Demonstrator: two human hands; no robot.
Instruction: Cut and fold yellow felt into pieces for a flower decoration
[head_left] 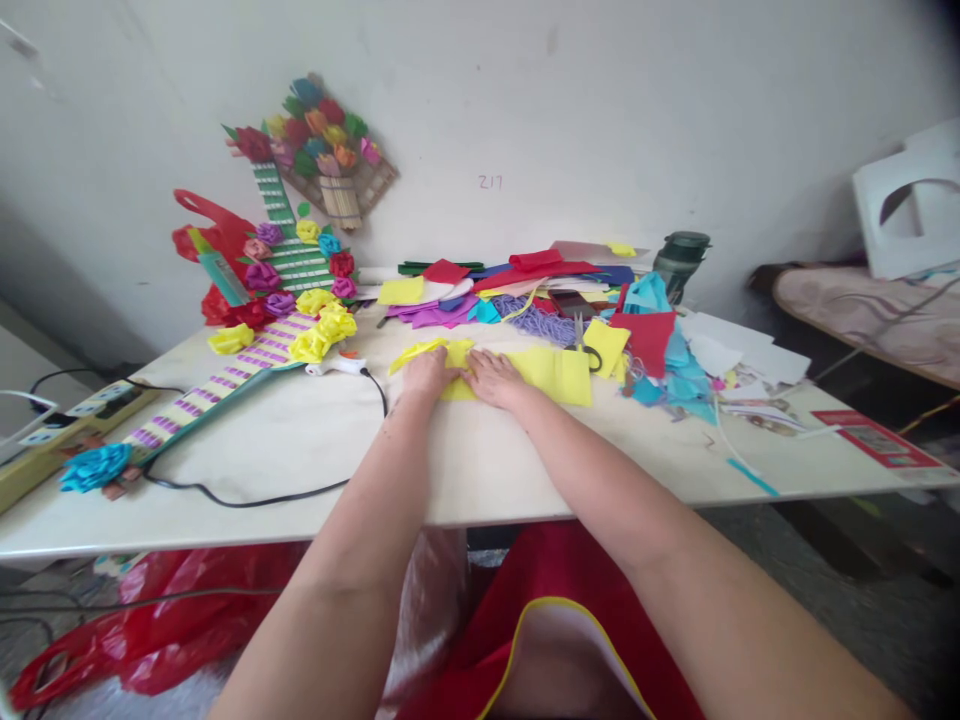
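Centrally, a long, rectangular yellow paper strip lies on the white tabletop. The right hand rests palm-down on the strip, fingers extended and slightly spread. The left hand touches the strip's left portion, fingers partly curled; any pinch cannot be determined. Black-handled metal scissors lie at the strip's right end.

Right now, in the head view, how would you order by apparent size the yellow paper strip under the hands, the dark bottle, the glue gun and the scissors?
1. Yellow paper strip
2. Dark bottle
3. Glue gun and scissors: too alike to rank surely.
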